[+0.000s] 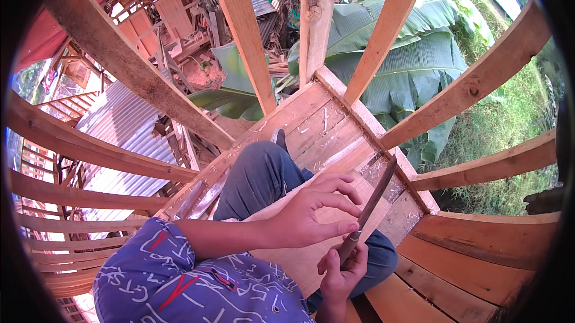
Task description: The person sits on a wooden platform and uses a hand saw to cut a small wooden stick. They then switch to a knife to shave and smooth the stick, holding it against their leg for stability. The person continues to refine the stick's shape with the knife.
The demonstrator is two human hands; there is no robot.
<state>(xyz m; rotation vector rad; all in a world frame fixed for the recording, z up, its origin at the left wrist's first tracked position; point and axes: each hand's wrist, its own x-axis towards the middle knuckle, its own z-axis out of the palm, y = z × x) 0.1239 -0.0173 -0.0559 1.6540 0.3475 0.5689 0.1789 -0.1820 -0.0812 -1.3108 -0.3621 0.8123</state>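
Note:
A long knife with a dark, narrow blade (380,196) points up and away to the right. My right hand (344,266) is closed around its handle at the lower right. Close beside the blade's base is my left hand (314,209), its fingers apart and slightly bent. The left thumb tip comes up to the knife where blade and handle meet; whether it touches cannot be told. A pale wooden board (293,260) lies across my lap under both hands, partly covered by my left forearm.
I sit on a plank floor (326,122) strewn with wood shavings. Upright wooden slats (242,32) ring the platform. Beyond them are large banana leaves (413,65), a corrugated metal roof (123,137) and stacked timber. Wide planks (479,239) lie at the right.

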